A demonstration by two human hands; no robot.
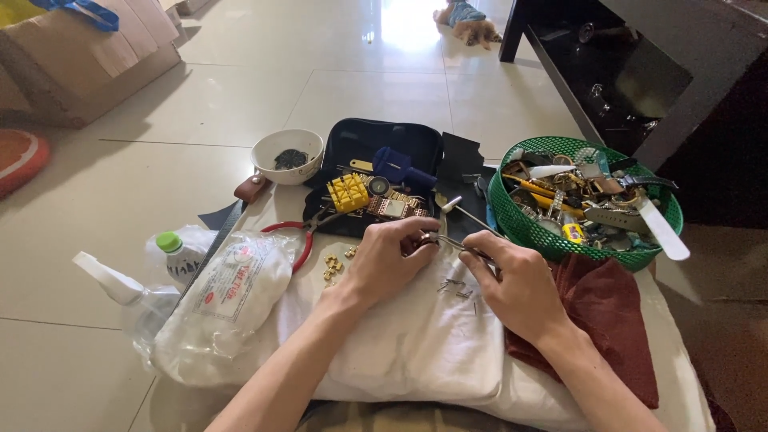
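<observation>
My left hand [390,258] rests on a white cloth [416,344] and pinches a small metal watch part between its fingertips. Beside it, my right hand [516,282] grips thin metal tweezers [458,243] whose tip meets that part. Several small metal pins [456,288] lie on the cloth between the hands. Loose gold-coloured links [331,265] sit just left of my left hand. A gold watch band [392,206] lies on the open dark tool case [384,144] beyond my fingers.
A green basket [512,220] full of watches and tools stands at the right, a dark red cloth [608,312] below it. Red-handled pliers [300,232], a yellow holder block [349,192], a white bowl [286,154], a plastic bag [228,292], bottles [178,254] lie left. A cardboard box [88,56] stands far left.
</observation>
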